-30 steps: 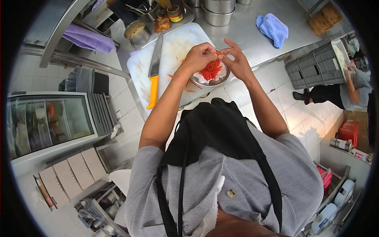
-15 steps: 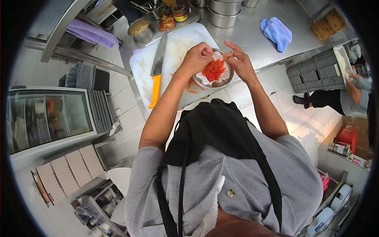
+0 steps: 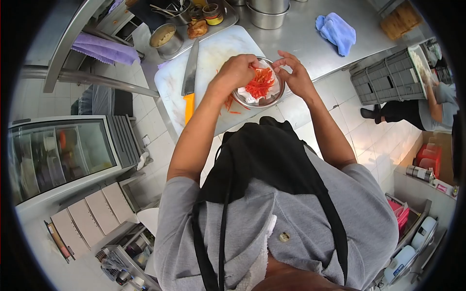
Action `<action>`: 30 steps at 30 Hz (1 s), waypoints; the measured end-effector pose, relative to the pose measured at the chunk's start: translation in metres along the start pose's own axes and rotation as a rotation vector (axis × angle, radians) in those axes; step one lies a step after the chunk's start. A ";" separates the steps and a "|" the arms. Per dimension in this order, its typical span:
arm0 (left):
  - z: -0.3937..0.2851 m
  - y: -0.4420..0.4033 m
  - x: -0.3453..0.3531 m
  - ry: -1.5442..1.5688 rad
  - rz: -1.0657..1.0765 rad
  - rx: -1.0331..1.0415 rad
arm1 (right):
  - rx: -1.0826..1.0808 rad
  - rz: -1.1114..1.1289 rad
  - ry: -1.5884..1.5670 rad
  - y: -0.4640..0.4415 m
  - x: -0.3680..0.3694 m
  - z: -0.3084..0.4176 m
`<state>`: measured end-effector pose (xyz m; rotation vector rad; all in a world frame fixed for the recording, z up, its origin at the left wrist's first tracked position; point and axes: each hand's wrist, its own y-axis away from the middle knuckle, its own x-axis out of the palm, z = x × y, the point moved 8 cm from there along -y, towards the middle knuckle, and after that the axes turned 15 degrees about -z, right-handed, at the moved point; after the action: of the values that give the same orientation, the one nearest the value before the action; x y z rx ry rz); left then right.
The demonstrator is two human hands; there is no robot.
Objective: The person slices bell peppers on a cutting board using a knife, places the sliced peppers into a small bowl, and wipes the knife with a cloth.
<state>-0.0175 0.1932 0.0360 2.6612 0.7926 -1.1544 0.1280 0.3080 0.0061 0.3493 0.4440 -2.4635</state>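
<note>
A round metal bowl (image 3: 266,105) sits at the near right edge of the white cutting board (image 3: 170,80). Inside it, a white lining, paper or cloth, bears a heap of thin red-orange vegetable strips (image 3: 260,83). My left hand (image 3: 237,71) is over the bowl's left side, fingers curled together; whatever they pinch is hidden. At the right rim my right hand (image 3: 295,76) has its thumb and fingers apart, holding nothing visible. Loose strips (image 3: 228,103) lie on the board under my left wrist. A knife (image 3: 190,80) with a yellow handle rests left of my left forearm.
Beyond the board are a metal pot (image 3: 166,40) with pale food, a brown food piece (image 3: 197,29) and a jar (image 3: 212,14). Stacked metal pots (image 3: 268,17) and a blue cloth (image 3: 336,33) occupy the steel counter. Another person (image 3: 437,104) stands at right near a grey crate (image 3: 386,77).
My right hand's fingers have spread and moved slightly off the strips. My left hand has shifted a little left and down over the bowl. The whole view has shifted slightly.
</note>
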 end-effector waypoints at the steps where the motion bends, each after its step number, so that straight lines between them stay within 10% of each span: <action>1: 0.001 -0.004 -0.001 0.079 0.020 -0.003 | -0.012 0.000 -0.019 0.000 0.000 0.003; 16: -0.026 0.023 0.005 -0.263 -0.149 0.289 | -0.207 0.099 0.131 0.001 0.017 0.011; 19: -0.021 0.016 -0.013 -0.078 -0.026 0.044 | -0.326 0.120 0.200 0.008 0.020 0.016; 25: 0.079 -0.001 -0.078 0.081 -0.292 -0.192 | -0.021 -0.151 0.264 0.001 -0.013 -0.013; 28: 0.142 0.000 -0.047 -0.076 -0.269 -0.156 | 0.287 0.210 0.490 0.007 -0.003 -0.034; 30: 0.132 0.007 -0.028 -0.152 -0.289 -0.060 | 0.481 0.144 0.096 0.017 0.003 -0.044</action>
<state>-0.1142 0.1335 -0.0367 2.4309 1.1905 -1.3534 0.1429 0.3105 -0.0387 0.6709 -0.1419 -2.3953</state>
